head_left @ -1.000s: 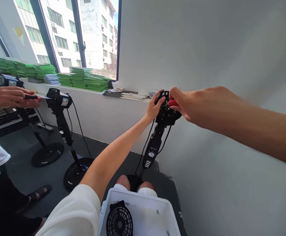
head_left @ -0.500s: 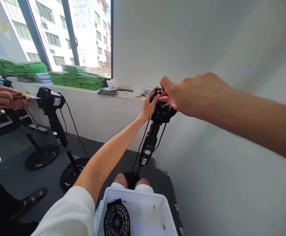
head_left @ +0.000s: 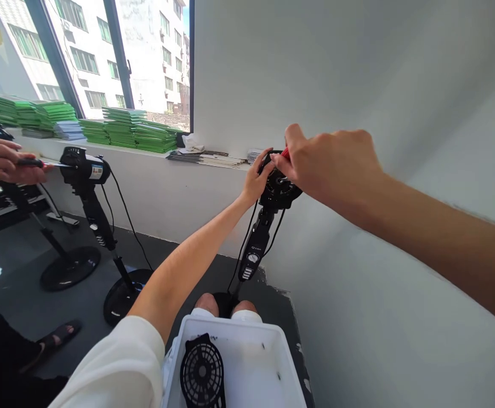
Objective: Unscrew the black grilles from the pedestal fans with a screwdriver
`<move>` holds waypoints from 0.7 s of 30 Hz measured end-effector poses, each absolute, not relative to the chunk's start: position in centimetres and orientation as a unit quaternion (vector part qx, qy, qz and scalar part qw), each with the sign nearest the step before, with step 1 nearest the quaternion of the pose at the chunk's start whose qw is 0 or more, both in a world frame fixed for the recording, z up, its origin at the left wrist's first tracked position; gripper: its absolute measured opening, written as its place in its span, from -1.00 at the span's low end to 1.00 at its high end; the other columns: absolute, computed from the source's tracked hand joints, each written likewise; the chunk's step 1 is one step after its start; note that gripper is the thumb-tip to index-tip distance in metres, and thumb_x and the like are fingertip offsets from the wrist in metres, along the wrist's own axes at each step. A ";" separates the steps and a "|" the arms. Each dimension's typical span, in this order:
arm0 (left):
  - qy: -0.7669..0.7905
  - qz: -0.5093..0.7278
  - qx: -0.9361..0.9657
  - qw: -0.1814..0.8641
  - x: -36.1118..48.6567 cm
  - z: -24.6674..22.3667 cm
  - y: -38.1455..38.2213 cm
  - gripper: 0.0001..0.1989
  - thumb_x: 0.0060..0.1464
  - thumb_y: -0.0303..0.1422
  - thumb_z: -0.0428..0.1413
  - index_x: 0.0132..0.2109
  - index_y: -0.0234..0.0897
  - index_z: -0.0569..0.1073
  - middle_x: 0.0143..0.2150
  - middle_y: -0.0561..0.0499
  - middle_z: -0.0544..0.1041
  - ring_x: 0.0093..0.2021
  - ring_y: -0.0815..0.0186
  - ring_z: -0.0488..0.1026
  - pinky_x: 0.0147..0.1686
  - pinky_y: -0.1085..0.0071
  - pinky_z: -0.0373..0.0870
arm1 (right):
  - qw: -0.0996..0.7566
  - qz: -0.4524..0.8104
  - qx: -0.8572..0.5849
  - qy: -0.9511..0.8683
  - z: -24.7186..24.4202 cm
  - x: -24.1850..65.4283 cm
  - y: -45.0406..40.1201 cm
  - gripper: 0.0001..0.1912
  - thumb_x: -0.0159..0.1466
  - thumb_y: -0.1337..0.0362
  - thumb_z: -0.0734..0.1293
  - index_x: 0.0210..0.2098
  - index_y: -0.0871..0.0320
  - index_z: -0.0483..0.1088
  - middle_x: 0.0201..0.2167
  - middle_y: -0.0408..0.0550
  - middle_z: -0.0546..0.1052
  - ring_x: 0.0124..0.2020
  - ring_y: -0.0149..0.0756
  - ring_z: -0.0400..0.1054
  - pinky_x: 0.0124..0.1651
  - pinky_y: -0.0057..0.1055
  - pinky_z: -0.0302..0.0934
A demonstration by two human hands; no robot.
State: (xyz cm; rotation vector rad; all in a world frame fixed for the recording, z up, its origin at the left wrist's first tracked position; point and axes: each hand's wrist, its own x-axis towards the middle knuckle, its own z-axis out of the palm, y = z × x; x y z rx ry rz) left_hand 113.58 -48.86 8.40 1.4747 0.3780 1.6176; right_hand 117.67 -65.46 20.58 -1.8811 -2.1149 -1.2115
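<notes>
A black fan stand point(head_left: 253, 249) rises in front of me, with a round black motor head point(head_left: 278, 192) at its top. My left hand point(head_left: 256, 180) is wrapped round the upper left edge of that head. Above its right side, my right hand point(head_left: 330, 156) is closed on a red-handled tool point(head_left: 286, 153); most of the tool is hidden by my fingers. On my lap rests a white tray point(head_left: 251, 327), which holds a black round grille cover point(head_left: 202, 371) and a few tiny dark screws.
At the left, a co-worker's hands point(head_left: 0, 161) hold a screwdriver against another fan head point(head_left: 85, 169). Stacks of green sheets point(head_left: 123, 129) lie on the window ledge. A round black base point(head_left: 71, 268) stands on the floor, and a wall rises at the right.
My right hand has rotated slightly on the red handle, and its wrist sits a little lower. The view has shifted slightly. The co-worker's hands have moved a little left.
</notes>
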 end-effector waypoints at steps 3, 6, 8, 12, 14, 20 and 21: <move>0.127 0.660 0.617 0.409 112.1 7.9 -49.3 -0.69 0.48 -0.42 -0.13 0.26 -0.28 0.30 0.31 -0.05 0.44 0.37 0.26 0.25 0.48 0.18 0.03 | 0.089 -0.414 -0.602 -0.677 18.8 119.4 -67.8 -0.17 0.45 -0.05 -0.25 0.05 0.39 0.43 -0.44 -0.02 0.54 -0.40 -0.29 0.47 -0.33 -0.32 -0.01; 0.163 0.643 0.644 0.382 108.9 3.4 -51.1 -0.63 0.51 -0.33 -0.19 0.33 -0.28 0.24 0.32 -0.10 0.43 0.40 0.25 0.24 0.47 0.13 0.03 | 0.249 -0.375 -0.560 -0.696 14.1 121.7 -71.8 -0.46 0.49 -0.08 0.01 -0.01 0.16 0.42 -0.41 -0.08 0.60 -0.52 -0.36 0.39 -0.42 -0.40 0.01; 0.192 0.607 0.678 0.366 106.3 -2.3 -54.2 -0.60 0.46 -0.25 -0.06 0.34 -0.22 0.29 0.30 -0.10 0.46 0.37 0.22 0.32 0.41 0.21 0.17 | 0.314 -0.298 -0.532 -0.728 9.1 123.8 -74.6 -0.67 0.46 -0.03 0.20 -0.11 0.07 0.41 -0.48 -0.15 0.59 -0.57 -0.38 0.40 -0.49 -0.43 0.07; 0.253 0.415 0.795 0.363 103.2 -15.6 -64.0 -0.70 0.41 -0.26 -0.02 0.07 -0.23 0.55 -0.01 -0.12 0.65 0.05 0.22 0.58 0.13 0.30 0.47 | 0.341 -0.117 -0.585 -0.727 -4.0 127.1 -78.9 -0.72 0.39 -0.03 0.29 -0.28 0.02 0.42 -0.57 -0.20 0.54 -0.71 -0.39 0.26 -0.63 -0.43 0.08; 0.255 0.265 0.854 0.369 103.6 -20.4 -68.6 -0.72 0.40 -0.35 -0.02 0.06 -0.23 0.56 -0.02 -0.10 0.66 0.03 0.23 0.59 0.10 0.31 0.49 | 0.345 0.046 -0.673 -0.652 -10.4 127.6 -80.8 -0.72 0.36 -0.02 0.29 -0.31 0.02 0.45 -0.54 -0.19 0.56 -0.65 -0.36 0.36 -0.57 -0.43 0.23; 0.267 0.034 0.892 0.363 110.1 -26.3 -72.8 -0.55 0.24 -0.51 0.13 0.25 -0.16 0.41 0.13 -0.12 0.54 0.12 0.13 0.51 0.10 0.27 0.48 | 0.423 0.089 -0.747 -0.505 -21.2 126.4 -87.7 -0.65 0.27 -0.09 0.33 -0.36 0.06 0.47 -0.51 -0.08 0.58 -0.57 -0.27 0.44 -0.43 -0.36 0.38; 0.264 0.028 0.894 0.361 111.0 -26.9 -72.6 -0.58 0.23 -0.53 0.13 0.21 -0.16 0.44 0.12 -0.11 0.53 0.12 0.14 0.50 0.09 0.28 0.47 | 0.436 0.072 -0.760 -0.477 -21.8 126.4 -88.8 -0.63 0.26 -0.10 0.34 -0.36 0.07 0.47 -0.49 -0.05 0.59 -0.54 -0.25 0.46 -0.41 -0.34 0.39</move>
